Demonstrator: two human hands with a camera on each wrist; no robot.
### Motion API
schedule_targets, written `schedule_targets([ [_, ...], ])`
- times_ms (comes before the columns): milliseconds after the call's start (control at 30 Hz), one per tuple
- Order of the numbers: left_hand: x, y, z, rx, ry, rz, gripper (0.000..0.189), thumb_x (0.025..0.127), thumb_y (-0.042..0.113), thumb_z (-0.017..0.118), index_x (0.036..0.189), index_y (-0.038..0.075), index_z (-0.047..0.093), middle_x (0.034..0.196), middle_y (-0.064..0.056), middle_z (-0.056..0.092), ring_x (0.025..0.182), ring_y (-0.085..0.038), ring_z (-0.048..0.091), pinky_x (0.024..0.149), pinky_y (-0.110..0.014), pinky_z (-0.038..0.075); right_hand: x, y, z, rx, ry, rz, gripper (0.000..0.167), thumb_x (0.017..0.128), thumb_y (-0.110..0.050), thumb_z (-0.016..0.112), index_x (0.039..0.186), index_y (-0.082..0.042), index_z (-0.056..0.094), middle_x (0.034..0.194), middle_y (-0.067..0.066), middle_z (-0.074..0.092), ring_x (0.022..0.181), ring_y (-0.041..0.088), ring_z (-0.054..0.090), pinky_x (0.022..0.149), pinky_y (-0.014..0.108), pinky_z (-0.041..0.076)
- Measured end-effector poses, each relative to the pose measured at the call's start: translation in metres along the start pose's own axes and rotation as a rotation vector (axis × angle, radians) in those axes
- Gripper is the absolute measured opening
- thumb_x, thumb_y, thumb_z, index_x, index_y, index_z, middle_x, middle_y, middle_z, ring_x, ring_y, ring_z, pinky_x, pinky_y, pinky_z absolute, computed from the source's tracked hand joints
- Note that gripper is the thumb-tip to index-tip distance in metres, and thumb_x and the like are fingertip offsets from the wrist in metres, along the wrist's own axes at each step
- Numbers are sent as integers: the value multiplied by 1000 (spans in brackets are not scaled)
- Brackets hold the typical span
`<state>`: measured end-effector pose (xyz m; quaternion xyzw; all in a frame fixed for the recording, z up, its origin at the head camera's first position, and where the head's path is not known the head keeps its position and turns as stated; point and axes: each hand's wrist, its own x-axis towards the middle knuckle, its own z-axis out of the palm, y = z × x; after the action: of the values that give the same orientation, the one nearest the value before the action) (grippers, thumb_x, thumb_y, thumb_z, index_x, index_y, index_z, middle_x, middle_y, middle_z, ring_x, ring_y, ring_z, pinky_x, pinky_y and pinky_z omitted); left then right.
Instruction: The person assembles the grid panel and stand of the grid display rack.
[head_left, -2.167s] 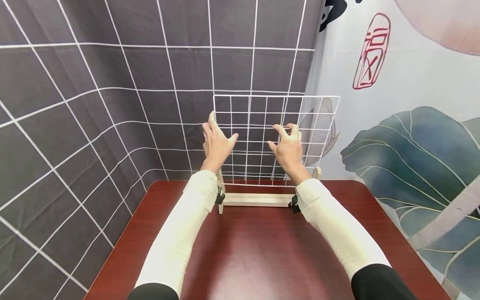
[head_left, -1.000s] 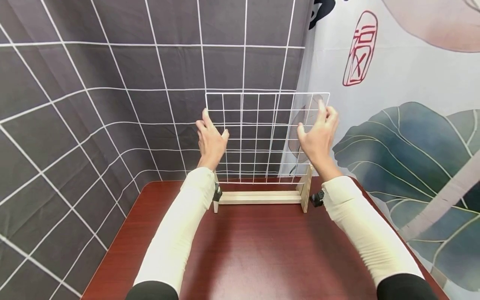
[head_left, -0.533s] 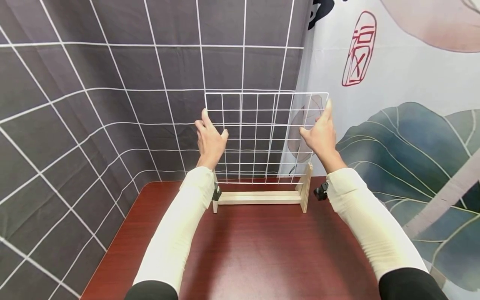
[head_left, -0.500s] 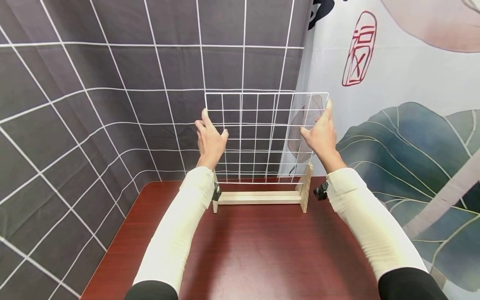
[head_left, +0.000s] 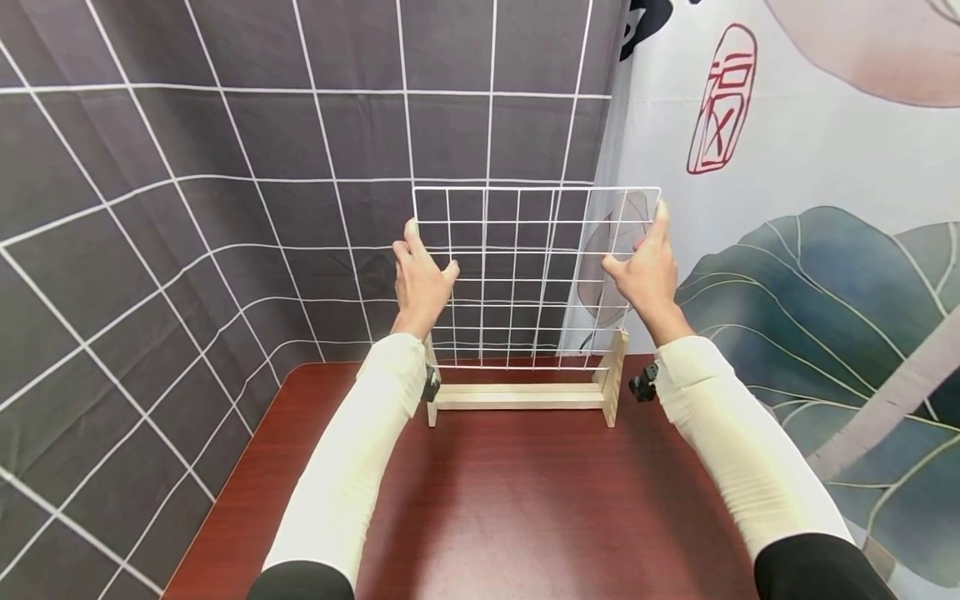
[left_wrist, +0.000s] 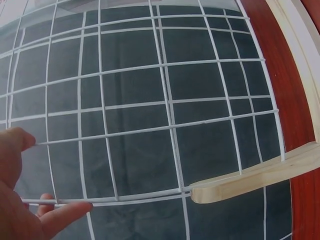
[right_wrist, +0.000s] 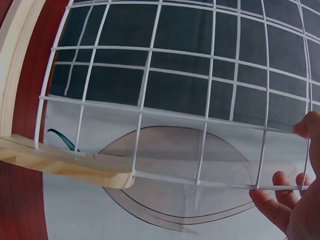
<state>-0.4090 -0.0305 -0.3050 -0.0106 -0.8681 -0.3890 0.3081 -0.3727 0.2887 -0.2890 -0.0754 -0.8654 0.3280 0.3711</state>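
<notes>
A white wire grid panel [head_left: 515, 252] stands upright in a pale wooden stand [head_left: 519, 398] on the table. My left hand [head_left: 423, 283] grips its left edge, thumb in front over the wires and fingers at the outer wire. On the opposite side my right hand [head_left: 647, 271] holds the right edge the same way, index finger reaching up near the top corner. Close to each hand, the panel's side wire meets a rounded wooden side piece, the left one [left_wrist: 240, 180] in the left wrist view and the right one [right_wrist: 75, 170] in the right wrist view.
The dark red table [head_left: 487, 500] carries the stand near its far edge. Behind hangs a grey cloth [head_left: 360, 133] with white grid lines, wrapping round to the left. A white cloth [head_left: 675, 133] with leaf prints covers the right side.
My right hand has moved from in front of the panel's middle out to its right edge and taken hold there. The left hand stays at the left edge. The view has shifted slightly.
</notes>
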Motion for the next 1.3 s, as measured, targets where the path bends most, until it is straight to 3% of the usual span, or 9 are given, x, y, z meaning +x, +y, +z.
schedule_targets([
  [667, -15, -17, 7, -18, -52, -17, 95, 83, 25, 80, 156, 19, 19, 132, -21, 45, 115, -45, 59, 93, -52, 53, -15, 16, 15, -16, -11, -12, 109, 78, -22, 76, 163, -24, 7, 105, 18, 57, 85, 44, 54, 76, 58, 45],
  [967, -23, -26, 15, -10, -76, -43, 95, 83, 24, 79, 156, 16, 18, 133, -21, 44, 116, -44, 59, 93, -53, 53, -26, 24, 22, -20, -31, 21, 110, 79, -24, 76, 163, -28, 5, 107, 18, 57, 88, 44, 56, 74, 58, 45],
  [1300, -32, -38, 26, -8, -69, -45, 95, 83, 23, 80, 156, 12, 20, 131, -22, 44, 111, -45, 59, 92, -53, 53, -33, 35, 32, -12, -23, -16, 113, 78, -20, 82, 163, -24, 8, 103, 20, 61, 84, 43, 56, 76, 57, 46],
])
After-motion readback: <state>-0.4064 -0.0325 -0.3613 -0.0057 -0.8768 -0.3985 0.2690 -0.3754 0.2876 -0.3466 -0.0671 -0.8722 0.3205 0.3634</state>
